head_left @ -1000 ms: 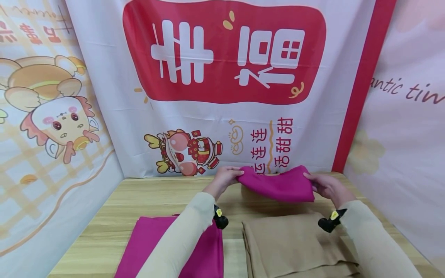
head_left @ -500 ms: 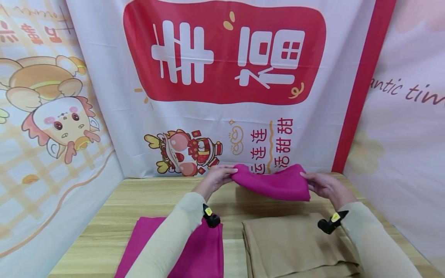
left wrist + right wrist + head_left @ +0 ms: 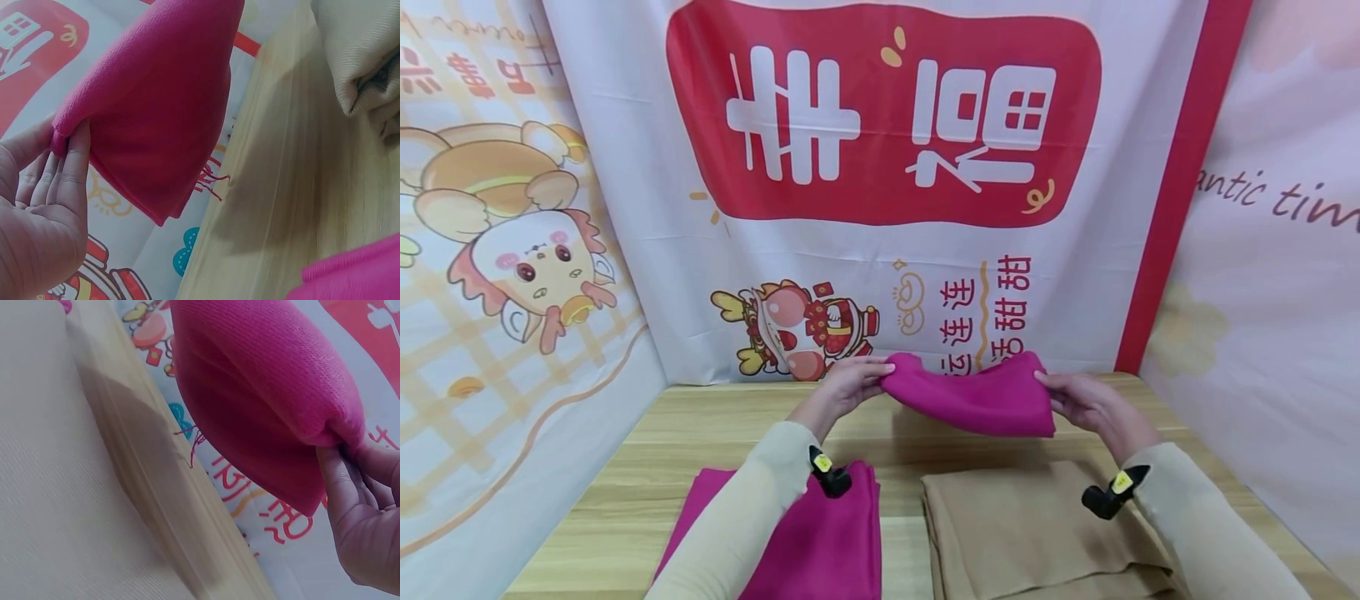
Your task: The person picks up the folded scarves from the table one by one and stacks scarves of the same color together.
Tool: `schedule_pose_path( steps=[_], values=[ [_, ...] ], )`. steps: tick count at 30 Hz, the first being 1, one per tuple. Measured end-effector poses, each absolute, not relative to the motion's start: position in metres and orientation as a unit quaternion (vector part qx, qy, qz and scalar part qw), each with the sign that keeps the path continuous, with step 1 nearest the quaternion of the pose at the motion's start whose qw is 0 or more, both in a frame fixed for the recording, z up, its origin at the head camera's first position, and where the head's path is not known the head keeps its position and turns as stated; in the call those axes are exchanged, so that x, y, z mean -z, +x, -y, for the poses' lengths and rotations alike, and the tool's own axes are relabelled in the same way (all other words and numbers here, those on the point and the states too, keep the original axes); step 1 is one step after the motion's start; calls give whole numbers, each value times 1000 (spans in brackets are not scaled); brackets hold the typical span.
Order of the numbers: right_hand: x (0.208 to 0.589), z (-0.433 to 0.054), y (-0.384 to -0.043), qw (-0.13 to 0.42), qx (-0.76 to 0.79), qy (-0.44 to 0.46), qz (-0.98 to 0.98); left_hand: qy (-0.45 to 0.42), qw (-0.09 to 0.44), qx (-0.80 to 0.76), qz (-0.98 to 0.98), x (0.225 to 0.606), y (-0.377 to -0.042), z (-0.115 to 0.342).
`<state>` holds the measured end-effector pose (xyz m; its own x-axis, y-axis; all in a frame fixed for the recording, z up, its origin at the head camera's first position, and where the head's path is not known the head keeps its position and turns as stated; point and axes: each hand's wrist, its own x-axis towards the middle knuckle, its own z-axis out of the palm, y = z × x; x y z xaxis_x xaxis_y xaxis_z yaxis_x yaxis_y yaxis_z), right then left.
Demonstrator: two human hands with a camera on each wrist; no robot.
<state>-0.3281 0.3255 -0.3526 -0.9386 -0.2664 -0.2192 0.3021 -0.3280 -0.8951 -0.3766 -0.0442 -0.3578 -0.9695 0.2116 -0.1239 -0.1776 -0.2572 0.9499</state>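
Note:
A folded magenta cloth (image 3: 970,400) sags between my two hands above the back of the wooden table. My left hand (image 3: 847,385) pinches its left corner between thumb and fingers, as the left wrist view shows on the cloth's edge (image 3: 156,112). At the opposite corner my right hand (image 3: 1093,407) pinches the cloth (image 3: 262,394) the same way. Loose threads (image 3: 209,179) dangle from its lower edge. Below my left forearm lies another folded magenta cloth (image 3: 842,533), partly hidden by the sleeve. A folded tan cloth (image 3: 1030,525) lies to the right of it, near my right forearm.
The light wooden table (image 3: 737,421) ends at a white and red printed hanging (image 3: 880,250) behind it. Printed fabric walls (image 3: 520,400) stand on the left and right. A bare strip of wood separates the tan and magenta cloths.
Both hands have moved left together, carrying the held magenta cloth with them. The two folded cloths on the table stay where they were.

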Motion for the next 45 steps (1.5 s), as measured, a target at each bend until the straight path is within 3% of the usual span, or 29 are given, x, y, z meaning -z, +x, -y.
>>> schedule_pose_path(
  steps=[16,45],
  values=[
    [347,-291,-321,164,808,10,-565,22,128,-783,-609,346,-359,79],
    [345,-220,-312,137,809,-14,-572,48,86,-785,-612,343,-318,152]
  ],
)
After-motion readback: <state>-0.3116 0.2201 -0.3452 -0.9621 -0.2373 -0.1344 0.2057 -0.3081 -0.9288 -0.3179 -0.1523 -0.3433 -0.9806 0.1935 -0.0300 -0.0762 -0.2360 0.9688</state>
